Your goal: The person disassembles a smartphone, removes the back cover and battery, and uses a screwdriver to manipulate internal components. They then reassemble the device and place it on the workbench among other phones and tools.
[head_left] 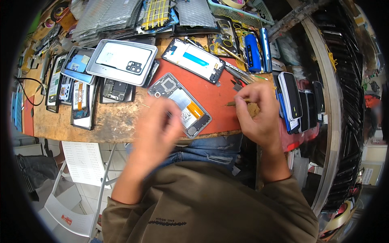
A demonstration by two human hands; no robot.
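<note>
An opened phone point(195, 107) lies at a slant on the red mat, its battery, orange flex cable and camera area exposed. My left hand point(156, 131) hovers over its left edge, fingers curled but smeared by motion. A thin pale sliver shows by those fingertips; whether it is held cannot be told. To the phone's right, my right hand point(263, 115) is closed, thumb and fingers curled together. A small dark pointed piece point(230, 104) shows at its fingertips, too little to name. Within its curl a brown lump point(253, 109) shows; held or lying behind, I cannot tell.
Beyond the opened phone lies a phone frame point(193, 59) with a blue strip. Left stand a grey tray point(91, 65) holding a phone back cover and several disassembled phones. Tools and a blue cylinder point(253, 52) lie back right; several phones point(290, 95) stack right.
</note>
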